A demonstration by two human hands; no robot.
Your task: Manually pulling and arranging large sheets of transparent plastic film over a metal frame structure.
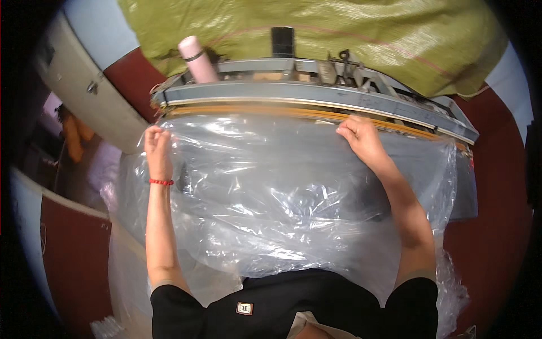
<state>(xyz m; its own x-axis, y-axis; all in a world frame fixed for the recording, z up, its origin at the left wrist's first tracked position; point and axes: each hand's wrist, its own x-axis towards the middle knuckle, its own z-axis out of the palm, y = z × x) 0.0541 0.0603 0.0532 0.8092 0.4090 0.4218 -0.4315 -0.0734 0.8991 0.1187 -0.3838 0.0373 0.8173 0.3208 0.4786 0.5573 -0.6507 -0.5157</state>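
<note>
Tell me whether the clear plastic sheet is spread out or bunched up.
Spread out: the plastic sheet lies wide across the table, wrinkled, with the left hand and right hand gripping its far edge.

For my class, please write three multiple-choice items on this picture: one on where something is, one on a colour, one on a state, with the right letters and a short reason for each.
1. Where is the pink bottle?
A. behind the machine bar, upper left
B. on the plastic sheet
C. in the right hand

2. What colour is the band on the left wrist?
A. blue
B. red
C. white

3. How do the hands meet the plastic sheet?
A. both hang clear above it
B. only the left touches it
C. both pinch its far edge at the bar

Answers:
1 A: the bottle stands beyond the bar, against the green sack.
2 B: a thin red band circles the wrist.
3 C: left hand and right hand each grip the sheet's edge by the bar.
</note>
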